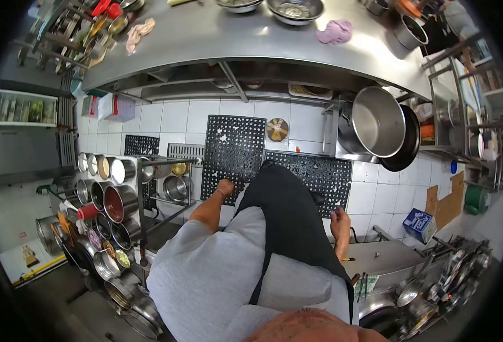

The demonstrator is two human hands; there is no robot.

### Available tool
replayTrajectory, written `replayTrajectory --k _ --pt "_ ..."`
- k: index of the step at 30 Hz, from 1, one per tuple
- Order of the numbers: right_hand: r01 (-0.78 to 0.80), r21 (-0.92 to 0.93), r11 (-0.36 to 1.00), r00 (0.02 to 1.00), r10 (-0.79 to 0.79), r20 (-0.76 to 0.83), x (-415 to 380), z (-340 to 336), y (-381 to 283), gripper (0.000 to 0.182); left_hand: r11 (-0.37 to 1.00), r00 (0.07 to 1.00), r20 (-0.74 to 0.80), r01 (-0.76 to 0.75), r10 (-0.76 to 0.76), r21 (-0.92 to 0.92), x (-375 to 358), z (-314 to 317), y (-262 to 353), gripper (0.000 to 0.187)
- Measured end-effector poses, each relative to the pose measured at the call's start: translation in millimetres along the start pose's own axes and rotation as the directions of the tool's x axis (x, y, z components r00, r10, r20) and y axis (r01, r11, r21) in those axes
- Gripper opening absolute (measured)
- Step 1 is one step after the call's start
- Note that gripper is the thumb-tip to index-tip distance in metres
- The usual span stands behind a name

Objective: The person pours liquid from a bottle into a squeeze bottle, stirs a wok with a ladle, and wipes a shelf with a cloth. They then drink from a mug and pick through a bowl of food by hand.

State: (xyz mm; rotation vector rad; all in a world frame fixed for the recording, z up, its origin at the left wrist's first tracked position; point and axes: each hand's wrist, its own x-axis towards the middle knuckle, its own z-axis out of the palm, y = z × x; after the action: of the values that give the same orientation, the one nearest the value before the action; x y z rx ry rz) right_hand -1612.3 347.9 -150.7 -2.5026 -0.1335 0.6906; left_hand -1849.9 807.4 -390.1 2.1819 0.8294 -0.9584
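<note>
My left hand hangs over the black rubber mat, its fingers curled in and nothing visible in them. On the other side of my body, my right hand hangs down with fingers loosely apart, and I see nothing held. It is nearest the corner of a second black mat and a steel counter. A dark apron covers my front over a grey shirt.
Ahead runs a long steel table with bowls and a purple cloth. A large pot stands to the right. A rack of steel containers is on the left. A blue box lies at right.
</note>
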Motion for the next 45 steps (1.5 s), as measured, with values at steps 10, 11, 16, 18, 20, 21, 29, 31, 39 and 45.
replayTrajectory --k 10,11,16,18,20,21,29,31,39,45 --pt "0.138 -0.058 0.989 0.977 -0.127 0.171 25.7 39.2 -92.6 0.036 0.949 0.958 -0.139 -0.214 0.250 0.230 24.2 -32.5 -24.1 0.025" --pt "0.144 -0.080 0.986 0.975 -0.127 0.182 29.1 38.0 -97.5 0.037 0.980 0.969 -0.164 -0.169 0.184 0.103 31.4 -31.9 -23.1 0.026" --pt "0.204 -0.122 0.971 0.951 -0.167 0.261 52.6 31.8 -101.9 0.038 0.800 0.962 -0.102 0.149 -0.254 -0.581 37.3 -48.5 8.5 0.032" --pt "0.295 -0.167 0.941 0.922 -0.234 0.310 70.0 30.0 -103.4 0.037 0.648 0.950 -0.080 0.143 -0.303 -0.748 31.1 -46.1 17.5 0.031" --pt "0.290 -0.141 0.947 0.908 -0.225 0.353 87.2 27.9 -114.5 0.036 0.575 0.942 -0.184 0.011 -0.279 -0.818 32.5 -40.9 15.8 0.030" --pt "0.289 -0.127 0.949 0.903 -0.226 0.364 98.1 25.0 -122.7 0.035 0.673 0.939 -0.229 0.004 -0.258 -0.740 19.4 -49.9 20.3 0.031" --pt "0.505 -0.047 0.862 0.830 -0.470 0.301 231.4 7.6 -160.1 0.035 0.774 0.922 -0.236 0.099 -0.308 -0.625 -32.9 17.6 1.9 0.034" --pt "0.547 -0.062 0.835 0.821 -0.521 0.236 265.8 -23.3 -201.8 0.033 0.775 0.894 -0.266 0.128 -0.360 -0.619 -46.4 13.9 13.3 0.036" --pt "0.579 0.062 0.813 0.814 -0.572 -0.099 409.9 -101.5 -312.2 0.042 0.769 0.863 -0.399 -0.020 -0.310 -0.639 -39.4 -76.7 42.2 0.033" --pt "0.631 -0.110 0.768 0.724 -0.634 -0.273 565.2 -85.6 -356.5 0.066 0.843 0.876 -0.478 -0.305 0.066 -0.444 22.9 -176.9 89.6 0.037"
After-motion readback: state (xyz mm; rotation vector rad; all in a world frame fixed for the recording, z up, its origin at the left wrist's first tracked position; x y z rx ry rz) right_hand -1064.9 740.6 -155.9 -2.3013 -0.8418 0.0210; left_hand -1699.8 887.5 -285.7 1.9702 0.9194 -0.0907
